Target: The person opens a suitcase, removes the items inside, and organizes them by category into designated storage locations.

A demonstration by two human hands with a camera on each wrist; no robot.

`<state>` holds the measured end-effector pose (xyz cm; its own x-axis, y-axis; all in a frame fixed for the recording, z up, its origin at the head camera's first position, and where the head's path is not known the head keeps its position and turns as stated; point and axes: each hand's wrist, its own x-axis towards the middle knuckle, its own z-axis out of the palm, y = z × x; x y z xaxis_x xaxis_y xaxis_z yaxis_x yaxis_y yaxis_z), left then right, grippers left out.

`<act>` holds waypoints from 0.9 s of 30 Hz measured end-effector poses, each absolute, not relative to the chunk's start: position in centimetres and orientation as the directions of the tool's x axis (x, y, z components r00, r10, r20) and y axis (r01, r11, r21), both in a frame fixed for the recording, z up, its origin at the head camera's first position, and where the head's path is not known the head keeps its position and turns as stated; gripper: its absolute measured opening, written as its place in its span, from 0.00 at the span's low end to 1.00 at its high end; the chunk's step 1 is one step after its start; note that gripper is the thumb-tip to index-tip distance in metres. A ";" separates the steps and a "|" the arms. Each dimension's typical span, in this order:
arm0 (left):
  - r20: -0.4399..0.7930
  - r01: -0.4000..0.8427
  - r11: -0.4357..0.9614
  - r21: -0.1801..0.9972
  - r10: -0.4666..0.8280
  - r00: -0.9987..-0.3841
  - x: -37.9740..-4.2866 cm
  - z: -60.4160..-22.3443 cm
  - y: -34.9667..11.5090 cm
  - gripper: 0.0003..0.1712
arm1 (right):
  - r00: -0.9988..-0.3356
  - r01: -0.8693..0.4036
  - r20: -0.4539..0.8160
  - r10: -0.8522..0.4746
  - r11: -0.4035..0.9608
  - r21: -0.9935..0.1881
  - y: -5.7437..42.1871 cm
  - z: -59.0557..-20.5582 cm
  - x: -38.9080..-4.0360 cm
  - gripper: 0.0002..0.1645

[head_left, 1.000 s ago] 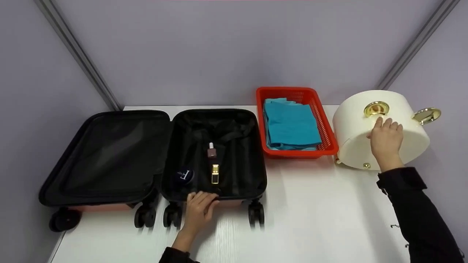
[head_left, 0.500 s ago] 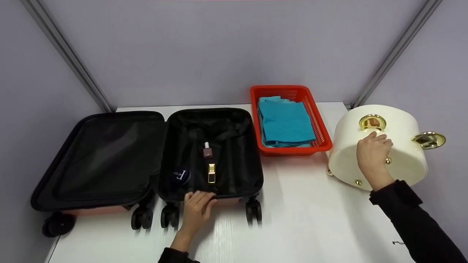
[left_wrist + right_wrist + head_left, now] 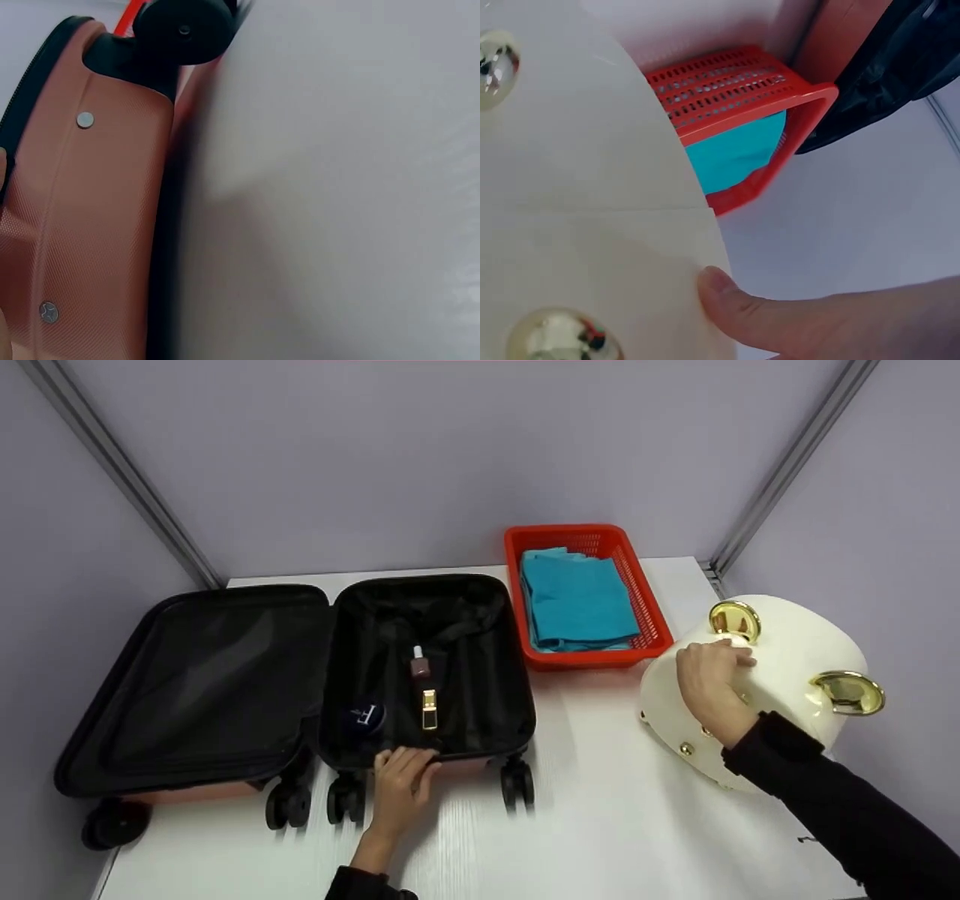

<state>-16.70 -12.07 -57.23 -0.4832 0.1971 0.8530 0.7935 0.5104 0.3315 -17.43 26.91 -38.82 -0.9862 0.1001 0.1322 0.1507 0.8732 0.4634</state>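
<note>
A white round container (image 3: 795, 641) with gold ear-shaped fittings (image 3: 849, 692) is tilted, its underside with small gold ball feet (image 3: 686, 748) turned forward. My right hand (image 3: 705, 679) grips its lower edge, the thumb (image 3: 718, 289) on the base and fingers around the side. My left hand (image 3: 401, 787) holds the front rim of the open suitcase (image 3: 527, 682), fingers hooked over the edge. Inside that half lie a small mauve bottle with a white cap (image 3: 420, 666), a gold and black lipstick (image 3: 429, 710) and a dark blue round item with white lettering (image 3: 366, 718).
A red basket (image 3: 654, 611) with folded teal cloths (image 3: 581, 600) stands between suitcase and container. The suitcase's other half (image 3: 210, 682) lies flat at left. Black wheels (image 3: 517, 784) stick out in front. Grey walls enclose the white table (image 3: 585, 802) on the back and sides.
My right hand has brought the white container nearer and leftward, turning it so that its gold fittings have shifted. The left hand stays on the suitcase rim. The head view has shifted slightly.
</note>
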 end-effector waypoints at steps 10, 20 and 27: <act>0.855 0.786 0.524 0.328 0.189 -0.483 -15.7 -57.3 -12.0 0.08 | -0.986 0.164 0.052 0.161 0.833 0.528 24.4 -37.9 -19.0 0.13; 0.855 0.794 0.521 0.313 0.209 -0.474 -14.9 -57.1 -12.1 0.07 | -0.989 0.145 0.075 0.125 0.904 0.403 23.6 -36.8 -18.0 0.12; 0.777 0.746 0.550 0.376 0.251 -0.577 -14.4 -55.5 -11.9 0.15 | -0.955 0.136 0.271 0.119 0.990 0.045 24.7 -32.4 -14.0 0.25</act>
